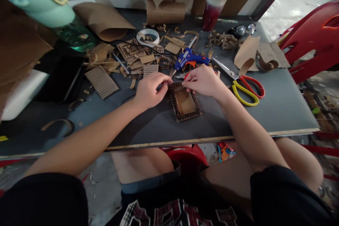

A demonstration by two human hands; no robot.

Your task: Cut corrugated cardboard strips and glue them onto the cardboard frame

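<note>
A small rectangular corrugated cardboard frame (174, 105) with a plain brown base lies on the grey table in front of me. My left hand (153, 90) pinches at its far left corner, thumb and forefinger together. At the far right corner my right hand (201, 80) is closed too, fingertips pressed on the frame's far edge. Whether a thin strip sits between the fingers is too small to tell. Just beyond the hands lies a blue glue gun (186, 58) with an orange trigger, its nozzle toward me. Scissors (246, 86) with red and yellow handles rest right of my right hand.
Cardboard scraps (102, 82) and curled strips litter the table's middle. A roll of white tape (148, 37) lies among them. A green bottle (53, 14) stands at left, a cup with red drink (215, 3) at the back. A red chair (312, 35) is at right.
</note>
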